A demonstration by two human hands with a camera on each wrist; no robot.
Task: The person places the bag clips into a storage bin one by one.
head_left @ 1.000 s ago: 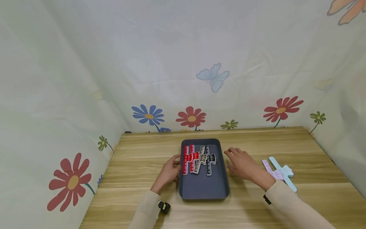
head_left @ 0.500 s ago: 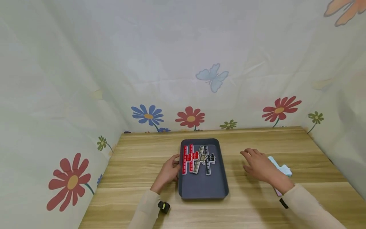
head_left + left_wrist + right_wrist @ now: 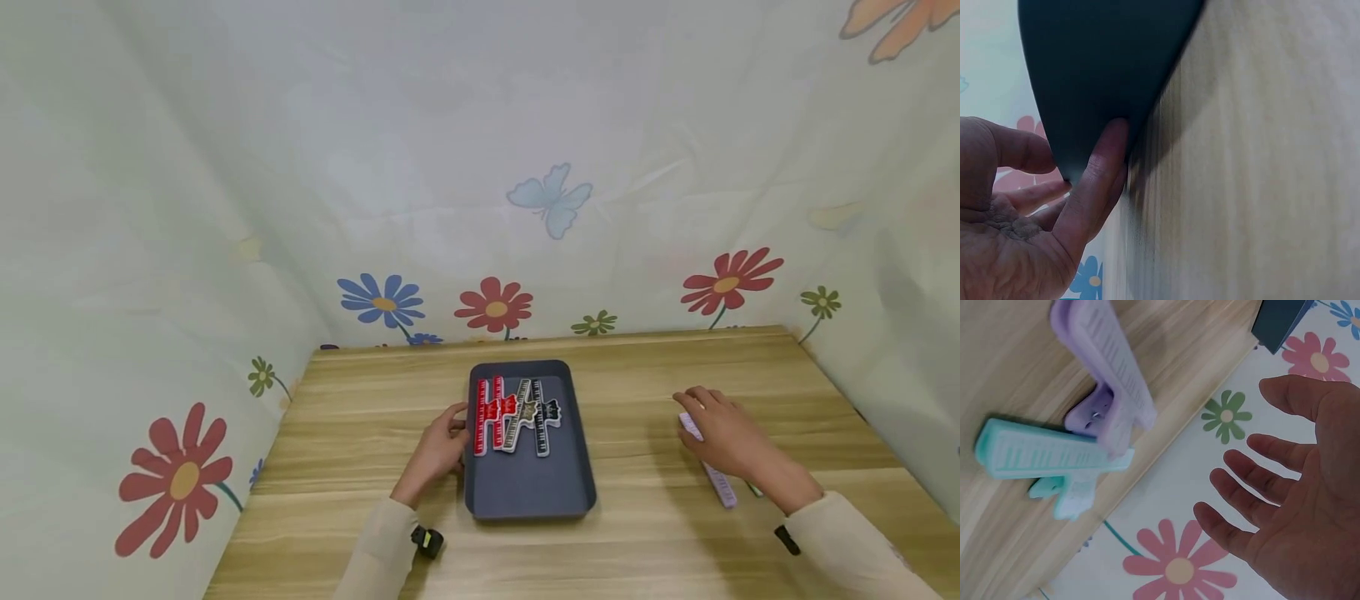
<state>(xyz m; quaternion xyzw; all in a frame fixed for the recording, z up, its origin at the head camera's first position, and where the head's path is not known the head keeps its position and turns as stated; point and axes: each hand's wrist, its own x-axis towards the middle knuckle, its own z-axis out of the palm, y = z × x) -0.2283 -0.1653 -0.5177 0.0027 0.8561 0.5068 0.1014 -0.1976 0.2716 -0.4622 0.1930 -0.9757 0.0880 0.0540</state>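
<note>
My left hand (image 3: pixel 438 446) rests against the outside of the dark grey tray's (image 3: pixel 530 496) left wall. In the left wrist view, a straight finger (image 3: pixel 1107 150) lies along that wall, thumb tip right at the rim. To the tray's right, my right hand (image 3: pixel 723 433) hovers over a lilac clip (image 3: pixel 720 483) with piano-key markings, holding nothing. Its fingers (image 3: pixel 1241 531) are spread and slightly bent in the right wrist view. A mint-green clip (image 3: pixel 1054 450) lies beside the lilac clip (image 3: pixel 1113 362), mostly hidden by the hand in the head view.
Inside the tray lie two red clips (image 3: pixel 481 417), a beige clip (image 3: pixel 517 417) and a black clip (image 3: pixel 542 417), all with keyboard patterns. The wooden table (image 3: pixel 360 400) ends at a white flower-printed curtain (image 3: pixel 420 208) behind and at both sides.
My right hand has moved right, away from the tray's right side, to above the lilac and mint-green clips. The left hand stays at the tray's left wall.
</note>
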